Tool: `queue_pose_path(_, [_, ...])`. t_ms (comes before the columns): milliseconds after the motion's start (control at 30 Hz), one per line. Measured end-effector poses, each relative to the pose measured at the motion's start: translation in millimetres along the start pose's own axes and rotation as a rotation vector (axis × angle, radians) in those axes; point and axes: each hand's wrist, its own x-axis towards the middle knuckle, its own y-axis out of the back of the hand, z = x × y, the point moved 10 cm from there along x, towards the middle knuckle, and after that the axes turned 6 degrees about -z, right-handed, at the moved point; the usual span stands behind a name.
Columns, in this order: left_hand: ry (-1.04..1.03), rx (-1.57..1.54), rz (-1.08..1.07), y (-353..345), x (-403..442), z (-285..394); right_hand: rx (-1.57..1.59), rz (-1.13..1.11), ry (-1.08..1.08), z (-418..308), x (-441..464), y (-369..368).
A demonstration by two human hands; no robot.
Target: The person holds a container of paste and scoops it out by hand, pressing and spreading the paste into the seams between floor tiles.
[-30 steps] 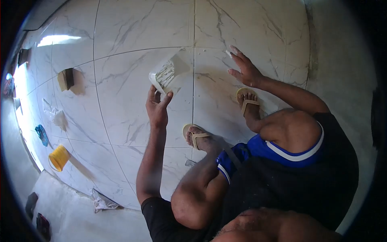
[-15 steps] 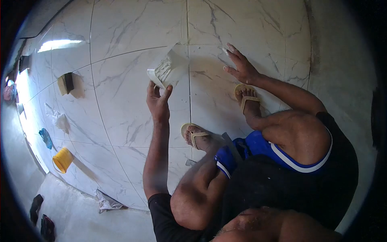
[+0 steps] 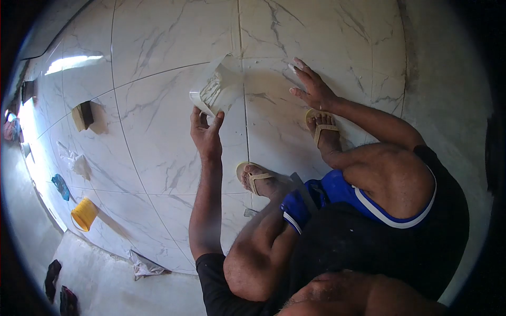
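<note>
My left hand (image 3: pixel 207 131) grips the near edge of a translucent white container (image 3: pixel 195 98) between thumb and fingers. The container is tilted, and a pale, lumpy paste (image 3: pixel 213 91) shows inside it. To the right, my right hand (image 3: pixel 313 88) is held over the tiles with its fingers apart, holding nothing; whitish residue coats its fingertips. Both hands are above the marbled tile floor (image 3: pixel 174 131), in front of my sandalled feet.
A yellow bucket (image 3: pixel 84 214), a blue plastic bag (image 3: pixel 60 186), a clear plastic bag (image 3: pixel 76 160) and a brown block (image 3: pixel 83 116) are on the left tiles. A crumpled white bag (image 3: pixel 145 265) lies at the tile edge. Dark items (image 3: pixel 52 280) rest at lower left.
The view has shifted slightly, so the floor objects sit a little differently in the frame. My left hand keeps its hold on the container. My right hand stays spread, with little movement.
</note>
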Motion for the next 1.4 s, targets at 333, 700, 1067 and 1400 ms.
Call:
queue_pose_path(333, [-0.021, 0.015, 0.016, 0, -5, 6, -0.001, -0.021, -0.016, 0, 0, 0])
queue_pose_path(700, [-0.006, -0.013, 0.015, -3, -15, 6, -0.006, -0.026, 0.004, -8, -3, 3])
queue_pose_path(1067, [-0.036, 0.039, 0.036, 0, -30, 6, -0.004, -0.015, 0.005, -8, -7, 0])
queue_pose_path(1400, [-0.029, 0.05, 0.062, 4, -44, 7, -0.015, -0.051, -0.006, -8, -7, -6])
